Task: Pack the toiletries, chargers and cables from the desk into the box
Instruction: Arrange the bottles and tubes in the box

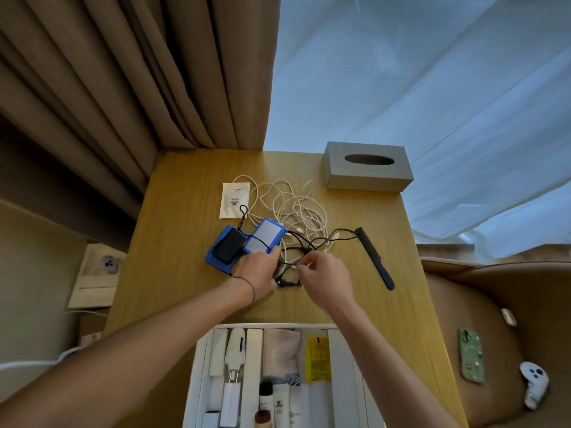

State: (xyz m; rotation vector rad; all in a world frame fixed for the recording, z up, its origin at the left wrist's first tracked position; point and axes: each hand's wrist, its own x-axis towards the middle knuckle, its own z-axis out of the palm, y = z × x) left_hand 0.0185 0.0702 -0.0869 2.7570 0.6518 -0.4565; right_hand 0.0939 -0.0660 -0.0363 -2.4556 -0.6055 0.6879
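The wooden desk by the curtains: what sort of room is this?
Probably a hotel room. The light wooden desk stands against heavy brown curtains, with a plain grey tissue box and a white sealed amenity sachet on it.
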